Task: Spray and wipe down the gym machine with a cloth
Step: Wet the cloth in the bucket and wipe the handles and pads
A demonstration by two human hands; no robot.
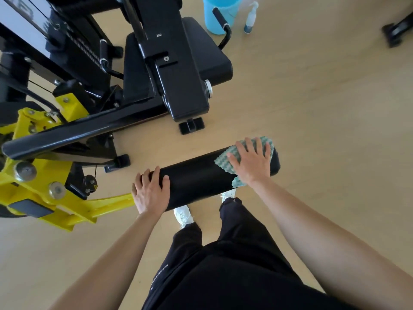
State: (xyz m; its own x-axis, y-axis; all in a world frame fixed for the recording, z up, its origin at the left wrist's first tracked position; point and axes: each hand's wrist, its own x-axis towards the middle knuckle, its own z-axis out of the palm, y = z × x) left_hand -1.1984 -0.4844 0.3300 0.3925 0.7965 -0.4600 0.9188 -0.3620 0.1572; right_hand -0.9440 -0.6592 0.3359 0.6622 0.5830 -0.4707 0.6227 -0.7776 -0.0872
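Observation:
The gym machine's black padded roller (pixel 196 177) lies crosswise in front of me, joined to a yellow lever arm (pixel 67 206) on the left. My left hand (pixel 150 191) grips the roller's left end. My right hand (pixel 250 161) presses a green and white patterned cloth (pixel 225 158) flat on the roller's right end. The cloth wraps over the top and hangs down the near side. A small clear spray bottle (pixel 251 17) stands on the floor at the top, far from both hands.
The machine's black seat (pixel 214 57) and frame (pixel 176 70) stand beyond the roller. A blue bucket (pixel 220 13) sits beside the spray bottle. Another machine's black foot (pixel 396 30) is at the top right. Tan floor (pixel 324 108) spreads to the right. My legs and white shoes are below the roller.

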